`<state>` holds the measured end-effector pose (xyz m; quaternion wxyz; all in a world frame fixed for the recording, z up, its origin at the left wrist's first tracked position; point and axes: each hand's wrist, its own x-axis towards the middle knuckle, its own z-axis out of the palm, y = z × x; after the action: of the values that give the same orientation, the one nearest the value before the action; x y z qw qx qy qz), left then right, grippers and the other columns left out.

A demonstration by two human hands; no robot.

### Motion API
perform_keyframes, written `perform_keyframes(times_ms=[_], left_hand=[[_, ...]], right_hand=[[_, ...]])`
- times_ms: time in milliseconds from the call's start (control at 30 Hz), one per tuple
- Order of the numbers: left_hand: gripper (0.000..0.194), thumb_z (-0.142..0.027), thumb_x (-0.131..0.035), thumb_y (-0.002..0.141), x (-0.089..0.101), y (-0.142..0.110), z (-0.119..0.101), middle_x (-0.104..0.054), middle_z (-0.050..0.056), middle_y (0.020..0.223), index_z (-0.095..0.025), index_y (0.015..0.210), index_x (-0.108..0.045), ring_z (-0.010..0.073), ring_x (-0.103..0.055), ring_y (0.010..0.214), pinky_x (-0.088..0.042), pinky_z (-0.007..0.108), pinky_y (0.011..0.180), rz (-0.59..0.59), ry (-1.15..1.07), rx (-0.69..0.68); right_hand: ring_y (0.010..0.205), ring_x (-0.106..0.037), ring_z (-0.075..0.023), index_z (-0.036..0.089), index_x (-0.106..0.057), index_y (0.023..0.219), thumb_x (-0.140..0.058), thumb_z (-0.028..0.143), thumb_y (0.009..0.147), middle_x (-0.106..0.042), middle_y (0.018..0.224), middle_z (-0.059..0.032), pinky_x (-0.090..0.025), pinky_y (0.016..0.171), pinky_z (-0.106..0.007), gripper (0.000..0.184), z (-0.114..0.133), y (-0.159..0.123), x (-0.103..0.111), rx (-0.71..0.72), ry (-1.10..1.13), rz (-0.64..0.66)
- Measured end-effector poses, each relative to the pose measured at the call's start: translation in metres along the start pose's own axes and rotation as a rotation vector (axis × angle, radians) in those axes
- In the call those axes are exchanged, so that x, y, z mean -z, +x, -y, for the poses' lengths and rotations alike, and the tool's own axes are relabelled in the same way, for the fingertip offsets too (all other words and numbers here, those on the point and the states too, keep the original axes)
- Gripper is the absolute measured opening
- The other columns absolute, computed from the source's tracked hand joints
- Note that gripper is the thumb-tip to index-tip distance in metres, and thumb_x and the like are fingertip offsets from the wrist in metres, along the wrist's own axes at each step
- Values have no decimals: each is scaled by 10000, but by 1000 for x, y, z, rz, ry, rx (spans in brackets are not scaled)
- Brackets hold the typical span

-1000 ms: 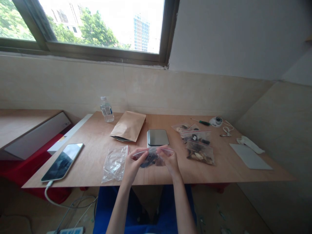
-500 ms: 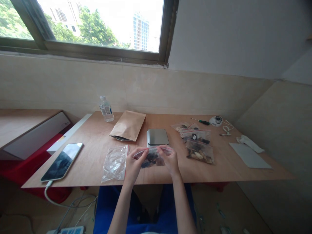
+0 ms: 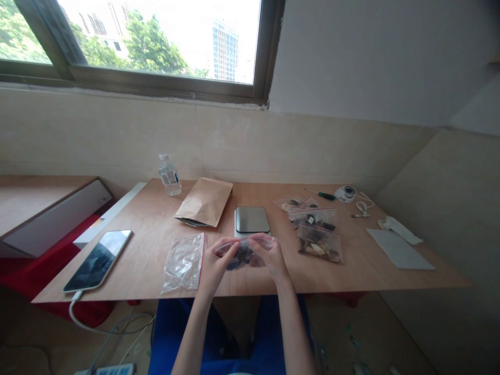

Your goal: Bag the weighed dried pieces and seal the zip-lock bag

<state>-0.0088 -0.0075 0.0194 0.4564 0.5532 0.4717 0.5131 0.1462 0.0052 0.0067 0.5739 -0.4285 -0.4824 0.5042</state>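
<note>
Between my hands is a clear zip bag [image 3: 246, 257] with a red strip along its top and dark pieces inside. My left hand [image 3: 217, 259] pinches the top edge on one side, thumb laid across the strip. On the other side my right hand [image 3: 271, 255] pinches the same edge, its thumb close to the left one. Just behind the bag sits a small scale [image 3: 252, 220] with a flat metal plate. Beside my left hand lies a clear zip bag [image 3: 183, 262] with no contents visible. Filled zip bags [image 3: 318, 244] overlap to the right of the scale.
A brown paper pouch [image 3: 205, 202] and a water bottle [image 3: 170, 176] stand at the back left. A phone [image 3: 99, 260] with a cable lies front left. Towards the right are a screwdriver [image 3: 326, 196], a white dome camera [image 3: 346, 194] and a white sheet [image 3: 400, 250].
My thumbs have shifted slightly inward along the bag's top edge, and the right hand is a little nearer the left. Both hands keep their pinch on the bag.
</note>
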Motion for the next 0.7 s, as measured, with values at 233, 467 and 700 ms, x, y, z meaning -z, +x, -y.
perform_keyframes(times_ms=[233,467,700], left_hand=[[269,-378,-617,774,0,-1,-1,-713,65,863,-156,903,-698,201,-658,800,-525,263,689,3,12,-18],[251,-385,-622,768,-3,0,0,-711,53,799,-158,838,-700,179,-661,744,-521,243,650,-51,35,-51],[235,-381,-617,772,-4,0,2,-712,52,807,-167,829,-694,168,-662,734,-516,236,647,-62,76,-63]], right_hand=[[640,-644,-168,166,-655,746,-691,370,698,-685,683,-27,-513,575,-246,213,-1,1,-6,7,-50,-53],[588,-628,-157,163,-648,754,-683,380,696,-668,647,-15,-497,539,-240,227,-3,1,-7,4,-73,-74],[648,-628,-155,167,-648,762,-680,359,706,-664,678,-14,-503,587,-241,202,-1,2,-8,14,-65,-41]])
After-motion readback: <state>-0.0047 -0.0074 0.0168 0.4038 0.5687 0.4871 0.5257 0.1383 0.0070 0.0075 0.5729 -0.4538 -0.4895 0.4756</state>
